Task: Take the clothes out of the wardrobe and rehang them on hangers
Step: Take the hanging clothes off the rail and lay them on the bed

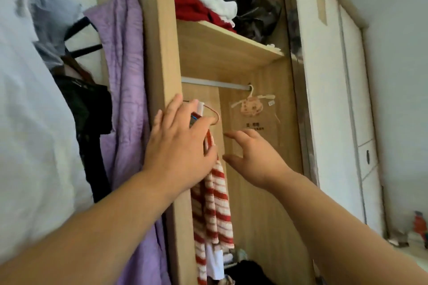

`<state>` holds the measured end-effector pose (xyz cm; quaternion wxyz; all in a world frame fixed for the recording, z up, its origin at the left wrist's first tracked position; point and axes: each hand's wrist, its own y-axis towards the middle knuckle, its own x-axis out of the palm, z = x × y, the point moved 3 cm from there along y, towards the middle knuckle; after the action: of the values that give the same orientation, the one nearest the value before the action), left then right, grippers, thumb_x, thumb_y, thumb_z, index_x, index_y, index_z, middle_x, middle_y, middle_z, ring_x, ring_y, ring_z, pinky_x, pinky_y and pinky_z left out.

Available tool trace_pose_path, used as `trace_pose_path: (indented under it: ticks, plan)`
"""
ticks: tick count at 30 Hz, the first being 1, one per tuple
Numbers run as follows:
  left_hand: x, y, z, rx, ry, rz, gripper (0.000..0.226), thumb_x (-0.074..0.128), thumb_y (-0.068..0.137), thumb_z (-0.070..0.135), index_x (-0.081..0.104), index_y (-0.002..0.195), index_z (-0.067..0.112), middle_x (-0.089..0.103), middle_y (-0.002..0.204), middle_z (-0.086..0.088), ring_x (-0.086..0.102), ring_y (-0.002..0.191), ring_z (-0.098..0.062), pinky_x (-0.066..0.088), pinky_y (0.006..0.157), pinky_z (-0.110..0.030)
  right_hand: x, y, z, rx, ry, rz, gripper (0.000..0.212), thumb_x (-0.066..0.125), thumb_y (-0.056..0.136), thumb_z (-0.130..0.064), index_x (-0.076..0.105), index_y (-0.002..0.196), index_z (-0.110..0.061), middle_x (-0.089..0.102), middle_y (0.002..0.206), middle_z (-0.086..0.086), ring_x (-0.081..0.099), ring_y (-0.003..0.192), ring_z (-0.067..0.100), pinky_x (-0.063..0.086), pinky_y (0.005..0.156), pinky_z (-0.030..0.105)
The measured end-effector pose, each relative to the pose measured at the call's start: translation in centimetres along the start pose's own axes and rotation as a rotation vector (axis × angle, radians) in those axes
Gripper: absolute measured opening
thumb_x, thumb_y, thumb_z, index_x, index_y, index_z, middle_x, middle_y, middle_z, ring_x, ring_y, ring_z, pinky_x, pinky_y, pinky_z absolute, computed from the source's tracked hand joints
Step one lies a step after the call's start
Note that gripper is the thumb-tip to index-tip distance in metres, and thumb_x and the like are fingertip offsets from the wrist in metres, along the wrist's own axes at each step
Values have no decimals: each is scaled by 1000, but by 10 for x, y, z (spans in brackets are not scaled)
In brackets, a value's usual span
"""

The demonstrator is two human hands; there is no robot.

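Reaching into an open wooden wardrobe (162, 53), a person lifts both bare hands toward a red-and-white striped garment (214, 203) that hangs down just inside the left wall of the cabinet. The left hand (179, 146) covers the top of the garment, fingers loosely spread and curled over the fabric and a thin red wire hanger (214, 114); whether they actually pinch the hanger cannot be told. The right hand (252, 157) hovers just beside the garment, apart from it, fingers spread and slightly bent, holding nothing. Above them runs a metal rail (213, 83), from which a small pale hanger with a clear plastic packet (252, 109) hangs near the right end. Folded red, white and grey clothes (203, 4) are piled on the shelf (227, 46) above. A purple cloth (125, 76) drapes outside the wardrobe's left wall, with dark garments (90, 122) beside it, and white doors (335, 99) stand at right
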<state>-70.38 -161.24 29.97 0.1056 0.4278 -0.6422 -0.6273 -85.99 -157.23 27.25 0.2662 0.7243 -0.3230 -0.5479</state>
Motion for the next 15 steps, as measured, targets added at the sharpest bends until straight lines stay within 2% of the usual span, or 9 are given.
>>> trace_pose_path:
  ticks: [5, 9, 12, 15]
  plan:
    - [1, 36, -1, -44, 183, 30, 52, 62, 75, 44, 55, 125, 31, 30, 152, -5, 11, 146, -27, 14, 113, -55, 1, 58, 23, -119, 42, -64, 55, 57, 88, -43, 39, 139, -32, 42, 139, -1, 49, 122, 20, 43, 102, 39]
    - [-11, 73, -3, -101, 321, 27, 55, 61, 77, 44, 53, 130, 30, 26, 154, -4, 5, 146, -24, 10, 115, -53, 2, 111, 37, -167, 82, -102, 56, 56, 90, -41, 38, 141, -27, 43, 140, 4, 46, 125, 21, 35, 103, 29]
    - [-14, 89, -2, -145, 428, 28, 53, 63, 75, 44, 55, 126, 29, 30, 152, -6, 5, 146, -28, 15, 112, -56, 12, 149, 39, -152, 112, -139, 55, 53, 93, -39, 38, 142, -20, 43, 143, 8, 45, 127, 25, 36, 101, 29]
    - [-5, 89, 1, -131, 571, 29, 45, 64, 69, 41, 63, 111, 24, 42, 145, -11, 16, 144, -33, 26, 106, -62, 26, 177, 40, -160, 127, -187, 52, 51, 93, -42, 49, 134, -11, 55, 133, 10, 52, 119, 28, 43, 94, 32]
